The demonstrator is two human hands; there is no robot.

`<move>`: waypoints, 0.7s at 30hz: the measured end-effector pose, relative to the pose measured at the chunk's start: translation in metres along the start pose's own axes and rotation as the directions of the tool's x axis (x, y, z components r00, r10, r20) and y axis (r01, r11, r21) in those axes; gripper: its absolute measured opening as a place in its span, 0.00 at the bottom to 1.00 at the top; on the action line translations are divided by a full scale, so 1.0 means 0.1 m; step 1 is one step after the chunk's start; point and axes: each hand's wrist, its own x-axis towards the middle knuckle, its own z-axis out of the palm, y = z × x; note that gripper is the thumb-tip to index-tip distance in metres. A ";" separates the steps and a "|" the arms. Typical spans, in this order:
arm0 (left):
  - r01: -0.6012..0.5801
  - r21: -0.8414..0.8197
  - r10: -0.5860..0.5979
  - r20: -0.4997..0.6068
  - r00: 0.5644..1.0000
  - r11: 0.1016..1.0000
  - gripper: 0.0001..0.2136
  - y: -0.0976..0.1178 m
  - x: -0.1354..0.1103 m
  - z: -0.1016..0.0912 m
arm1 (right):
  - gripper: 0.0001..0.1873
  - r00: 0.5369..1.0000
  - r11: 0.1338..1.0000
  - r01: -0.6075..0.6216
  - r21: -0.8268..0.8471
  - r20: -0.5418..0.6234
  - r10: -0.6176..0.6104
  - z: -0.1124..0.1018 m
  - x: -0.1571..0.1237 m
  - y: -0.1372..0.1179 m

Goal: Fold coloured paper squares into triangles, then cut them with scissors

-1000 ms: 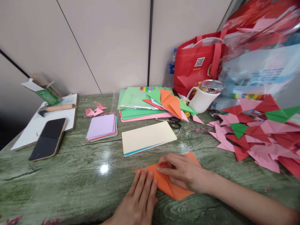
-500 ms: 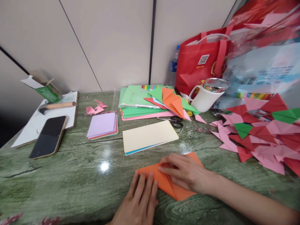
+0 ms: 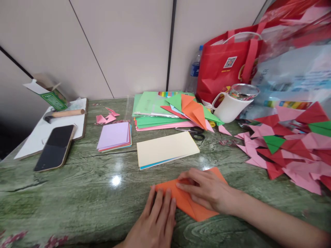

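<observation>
A folded sheet of orange origami paper [image 3: 195, 210] lies on the table near its front edge, with a crease running across its middle. My left hand [image 3: 156, 217] rests on the paper's left tip, fingers stretched out and flat. From the right, my right hand [image 3: 207, 191] bends over the sheet, its closed fingers pressing on the upper layer and hiding part of it. Just beyond the hands are cream and blue paper strips [image 3: 168, 148]. Farther left sits a stack of small square papers [image 3: 114, 135], lilac on top.
A pile of folded pink, red and green pieces [image 3: 289, 148] spreads at right. Scissors [image 3: 197, 133], coloured paper packs [image 3: 155, 106], a white mug [image 3: 227, 108] and a red bag [image 3: 219, 75] stand behind. A phone [image 3: 55, 148] and a hammer [image 3: 66, 114] lie at left.
The view has shifted slightly, so everything appears a little displaced. Both hands stay on the orange paper in nearly the same pose.
</observation>
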 end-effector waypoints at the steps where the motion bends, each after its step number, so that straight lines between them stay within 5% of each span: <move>1: 0.000 -0.003 0.000 0.005 1.000 1.000 0.15 0.00 0.00 0.00 | 0.17 1.000 1.000 -0.001 -0.002 0.000 0.001 0.00 0.00 0.00; 21: 0.042 -0.086 -0.034 0.093 0.995 0.995 0.18 0.02 -0.07 0.04 | 0.16 0.999 1.000 0.013 -0.026 -0.029 -0.014 0.01 0.00 0.01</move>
